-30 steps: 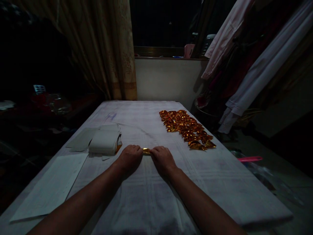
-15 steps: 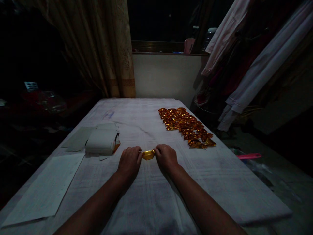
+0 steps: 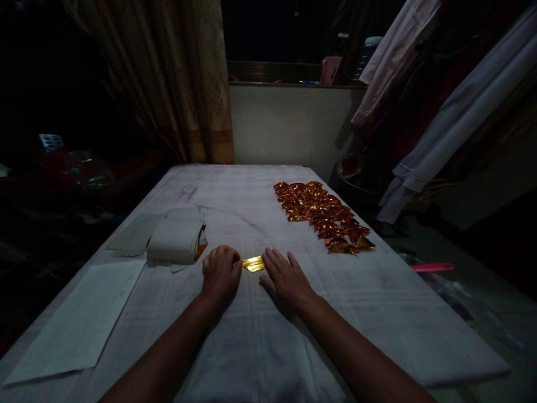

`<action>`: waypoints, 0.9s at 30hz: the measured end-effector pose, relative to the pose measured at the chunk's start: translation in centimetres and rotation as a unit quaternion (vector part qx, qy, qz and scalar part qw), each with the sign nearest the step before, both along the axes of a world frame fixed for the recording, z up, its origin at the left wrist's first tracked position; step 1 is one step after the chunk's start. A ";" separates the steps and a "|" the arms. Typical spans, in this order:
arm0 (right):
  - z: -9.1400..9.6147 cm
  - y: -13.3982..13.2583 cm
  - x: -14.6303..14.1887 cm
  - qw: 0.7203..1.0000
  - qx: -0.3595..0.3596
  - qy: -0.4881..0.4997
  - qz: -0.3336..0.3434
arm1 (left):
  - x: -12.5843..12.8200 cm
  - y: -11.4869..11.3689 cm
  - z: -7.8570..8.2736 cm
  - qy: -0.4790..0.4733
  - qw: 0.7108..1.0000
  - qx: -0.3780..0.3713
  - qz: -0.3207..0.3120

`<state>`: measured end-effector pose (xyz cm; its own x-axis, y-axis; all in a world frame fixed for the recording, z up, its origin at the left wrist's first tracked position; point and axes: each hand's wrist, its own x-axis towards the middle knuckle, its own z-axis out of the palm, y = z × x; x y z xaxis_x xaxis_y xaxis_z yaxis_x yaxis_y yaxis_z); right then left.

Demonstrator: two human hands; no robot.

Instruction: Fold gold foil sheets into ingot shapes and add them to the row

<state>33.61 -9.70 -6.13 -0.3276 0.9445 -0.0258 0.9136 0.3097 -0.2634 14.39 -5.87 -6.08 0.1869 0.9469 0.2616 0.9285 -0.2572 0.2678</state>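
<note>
A small folded piece of gold foil paper (image 3: 253,263) lies on the cloth-covered table between my hands. My left hand (image 3: 222,271) has its fingers curled, with thumb and forefinger closed at the paper's left end. My right hand (image 3: 287,277) rests flat beside the right end, fingers stretched out and thumb apart, the fingertips touching or very near the edge. Farther right lie several folded gold foil pieces (image 3: 319,212) in rows. To the left sits a stack of pale paper sheets (image 3: 172,239), gold showing at its right edge.
A white sheet (image 3: 79,322) lies at the table's left front. The table (image 3: 260,347) has a pale checked cloth. Behind it are a curtain (image 3: 201,84) and a sill with a pink mug (image 3: 330,70). Clothes (image 3: 453,106) hang at the right, above a pink handle (image 3: 433,267).
My right hand has let go of the gold paper's right end and opened flat beside it. The paper now lies flatter. My left hand stays at its left end.
</note>
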 end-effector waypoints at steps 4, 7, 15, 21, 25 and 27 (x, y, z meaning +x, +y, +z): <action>0.0 0.3 0.9 1.000 -0.006 -0.006 -0.019 | 0.1 -0.1 0.0 -0.003 1.000 0.013 0.009; -0.1 0.2 0.9 1.000 -0.005 -0.003 -0.020 | 0.7 -1.2 -0.4 0.019 0.995 0.038 -0.091; -0.3 0.0 1.0 1.000 0.001 0.008 -0.014 | -0.6 -3.0 -1.8 0.111 0.964 -0.008 -0.240; 0.1 0.0 0.7 0.999 0.028 0.009 -0.021 | -3.3 -2.6 0.2 0.117 0.969 -0.019 -0.219; 1.6 1.0 0.2 0.998 0.061 -0.005 -0.021 | -2.3 -1.0 2.0 0.076 0.982 -0.021 -0.169; 2.4 1.7 0.1 0.998 0.054 -0.017 -0.027 | -1.4 -0.1 2.4 0.070 0.987 -0.027 -0.140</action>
